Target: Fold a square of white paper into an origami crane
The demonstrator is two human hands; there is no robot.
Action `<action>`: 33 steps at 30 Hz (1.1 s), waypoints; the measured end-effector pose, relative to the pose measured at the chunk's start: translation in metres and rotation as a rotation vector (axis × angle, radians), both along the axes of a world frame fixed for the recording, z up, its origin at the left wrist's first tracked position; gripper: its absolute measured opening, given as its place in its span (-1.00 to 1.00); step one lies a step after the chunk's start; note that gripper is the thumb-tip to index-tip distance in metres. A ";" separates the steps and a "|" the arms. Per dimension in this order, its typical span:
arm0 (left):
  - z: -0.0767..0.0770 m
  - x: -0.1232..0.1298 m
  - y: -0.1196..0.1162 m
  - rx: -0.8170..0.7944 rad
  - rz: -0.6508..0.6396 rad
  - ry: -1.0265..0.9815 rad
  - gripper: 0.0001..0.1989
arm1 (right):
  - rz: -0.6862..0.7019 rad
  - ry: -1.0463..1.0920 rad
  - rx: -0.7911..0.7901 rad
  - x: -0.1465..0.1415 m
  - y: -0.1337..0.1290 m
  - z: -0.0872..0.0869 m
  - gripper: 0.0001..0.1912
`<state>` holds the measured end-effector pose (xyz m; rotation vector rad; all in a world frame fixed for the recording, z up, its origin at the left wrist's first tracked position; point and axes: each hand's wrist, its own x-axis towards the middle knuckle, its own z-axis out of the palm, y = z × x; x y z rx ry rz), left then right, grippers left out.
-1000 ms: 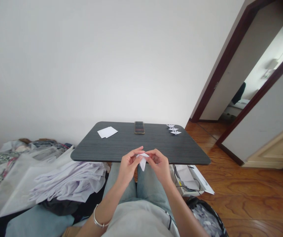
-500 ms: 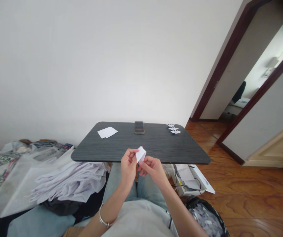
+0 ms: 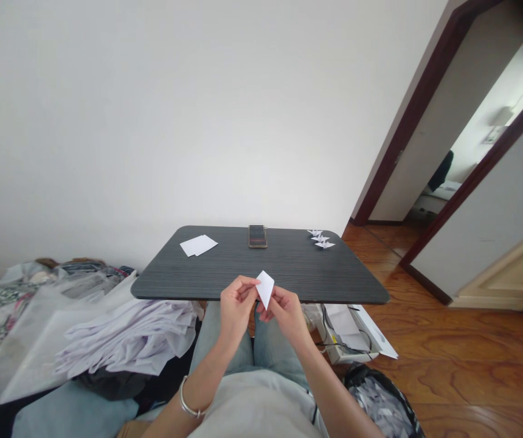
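Note:
A small folded white paper (image 3: 265,289) forms a narrow kite shape above my lap, just in front of the near edge of the dark wood-grain table (image 3: 289,261). My left hand (image 3: 238,307) pinches its left side between the fingers and thumb. My right hand (image 3: 286,314) grips its lower right side. Neither hand touches the table. Farther back on the tabletop lie a phone (image 3: 258,236), a small stack of white paper sheets (image 3: 198,245) and several folded paper cranes (image 3: 322,239).
A heap of white fabric and plastic (image 3: 124,337) lies to my left. A white box with cables (image 3: 348,331) stands under the table's right side, and a patterned bag (image 3: 382,404) sits at lower right. A wooden floor and a doorway lie to the right.
The paper has turned from a downward point in my fingers to an upright kite shape, with more of it showing. My hands have shifted slightly apart and lower.

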<state>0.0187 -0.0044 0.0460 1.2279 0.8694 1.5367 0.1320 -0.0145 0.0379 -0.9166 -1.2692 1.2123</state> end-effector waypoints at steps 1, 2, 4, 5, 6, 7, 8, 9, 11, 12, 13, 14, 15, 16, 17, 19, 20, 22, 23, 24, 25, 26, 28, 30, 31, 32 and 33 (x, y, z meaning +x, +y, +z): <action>0.000 -0.001 0.000 0.012 0.004 0.030 -0.94 | 0.001 0.001 0.011 0.000 0.000 0.000 -0.87; 0.000 -0.001 0.000 0.023 0.008 0.064 -0.92 | 0.010 -0.002 0.020 0.001 0.001 -0.001 -0.86; 0.000 -0.003 0.001 0.039 0.015 0.122 -0.88 | 0.029 -0.018 0.030 0.002 0.002 -0.002 -0.86; 0.000 -0.004 0.001 0.042 0.013 0.139 -0.87 | 0.032 -0.028 0.034 0.003 0.002 -0.002 -0.86; 0.001 -0.005 0.001 0.043 0.007 0.146 -0.86 | 0.028 -0.035 0.041 0.004 0.003 -0.002 -0.86; 0.001 -0.006 0.001 0.045 -0.002 0.146 -0.85 | 0.016 -0.034 0.053 0.006 0.003 -0.002 -0.83; 0.002 -0.006 0.001 0.046 -0.007 0.144 -0.84 | -0.002 -0.027 0.068 0.007 0.004 -0.002 -0.80; 0.003 -0.007 0.001 0.050 -0.014 0.145 -0.83 | -0.022 -0.009 0.081 0.009 0.004 -0.001 -0.75; 0.005 -0.008 0.000 0.064 -0.025 0.165 -0.82 | -0.061 0.031 0.091 0.011 0.005 0.002 -0.69; 0.006 -0.008 -0.001 0.078 -0.033 0.183 -0.81 | -0.077 0.038 0.090 0.012 0.006 0.004 -0.69; 0.007 -0.008 -0.002 0.094 -0.045 0.203 -0.81 | -0.087 0.038 0.088 0.013 0.006 0.005 -0.70; 0.008 -0.008 -0.003 0.108 -0.062 0.220 -0.81 | -0.095 0.031 0.087 0.013 0.007 0.006 -0.70; 0.008 -0.008 -0.003 0.117 -0.082 0.230 -0.81 | -0.102 0.021 0.087 0.014 0.008 0.006 -0.71; 0.008 -0.008 -0.004 0.119 -0.103 0.232 -0.81 | -0.108 0.011 0.091 0.014 0.009 0.005 -0.71; 0.007 -0.007 -0.004 0.110 -0.124 0.222 -0.81 | -0.114 0.001 0.096 0.015 0.010 0.004 -0.71; 0.005 -0.006 -0.004 0.068 -0.147 0.165 -0.81 | -0.130 -0.015 0.107 0.015 0.012 0.002 -0.71; 0.004 -0.005 -0.004 0.041 -0.148 0.127 -0.80 | -0.141 -0.024 0.112 0.016 0.013 0.000 -0.71; 0.003 -0.003 -0.003 -0.018 -0.136 0.061 -0.72 | -0.172 -0.048 0.122 0.015 0.013 -0.002 -0.71; 0.003 -0.003 -0.003 -0.046 -0.126 0.037 -0.69 | -0.185 -0.061 0.126 0.015 0.013 -0.002 -0.70; 0.004 -0.003 -0.003 -0.074 -0.118 0.022 -0.68 | -0.194 -0.071 0.131 0.015 0.012 -0.002 -0.70; 0.005 -0.002 -0.003 -0.099 -0.111 0.012 -0.69 | -0.197 -0.078 0.134 0.014 0.011 -0.002 -0.69; 0.006 -0.002 -0.003 -0.120 -0.106 0.004 -0.69 | -0.196 -0.081 0.135 0.014 0.010 0.000 -0.68; 0.008 -0.003 -0.003 -0.148 -0.095 -0.006 -0.68 | -0.185 -0.069 0.133 0.013 0.008 0.002 -0.65; 0.011 -0.004 -0.004 -0.158 -0.085 -0.007 -0.68 | -0.166 -0.042 0.126 0.013 0.006 0.004 -0.65; 0.012 -0.004 -0.004 -0.157 -0.083 -0.004 -0.68 | -0.153 -0.028 0.119 0.013 0.006 0.005 -0.66; 0.012 -0.005 -0.004 -0.154 -0.081 0.000 -0.68 | -0.143 -0.017 0.111 0.013 0.006 0.004 -0.68; 0.013 -0.005 -0.004 -0.149 -0.082 0.004 -0.68 | -0.136 -0.011 0.104 0.013 0.006 0.004 -0.70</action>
